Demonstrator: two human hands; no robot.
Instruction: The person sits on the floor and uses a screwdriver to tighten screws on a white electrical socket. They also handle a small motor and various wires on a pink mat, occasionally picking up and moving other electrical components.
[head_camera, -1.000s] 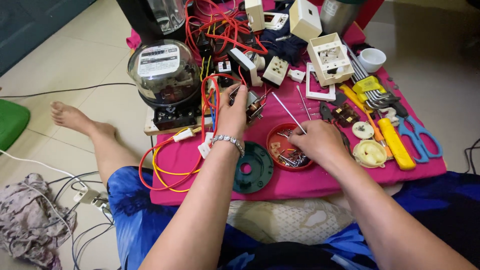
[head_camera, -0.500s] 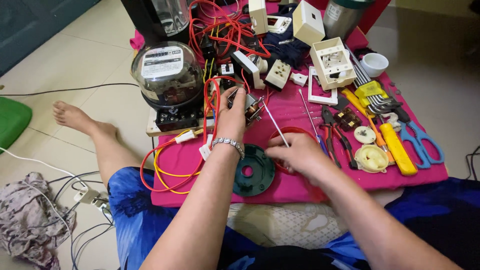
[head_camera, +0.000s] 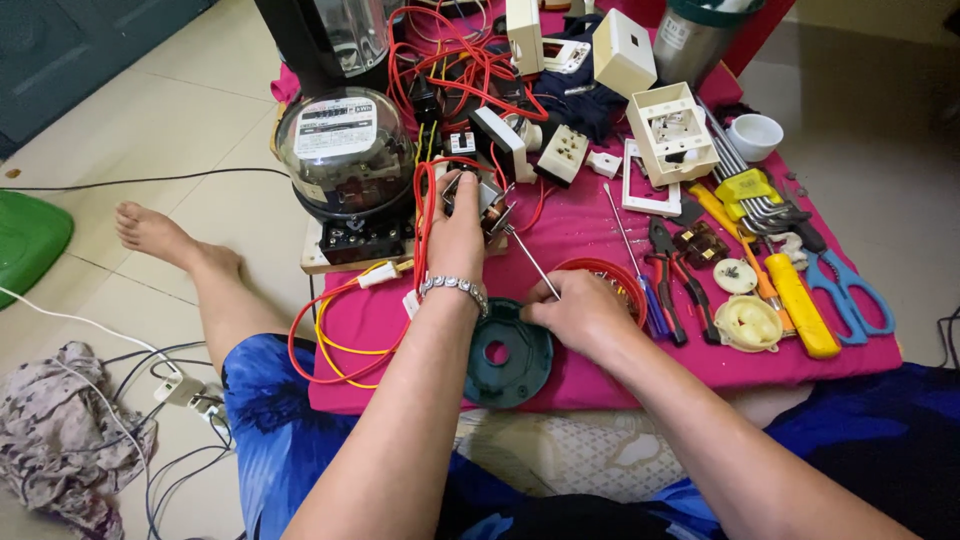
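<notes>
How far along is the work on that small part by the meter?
Done: parts and tools are laid out on the pink cloth, and the dark green round cover lies off to itself. In hand: the left hand steadies the small metal part while the right hand holds a thin screwdriver with its tip at it. Left: whether a screw is going in or out cannot be told.

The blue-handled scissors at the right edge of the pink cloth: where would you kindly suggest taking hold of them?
Take the blue-handled scissors by their handle loops, coming from the near right. The loops lie clear at the edge of the pink cloth, while the blades point into the crowded hex keys, so a hand would probably snag there.
</notes>
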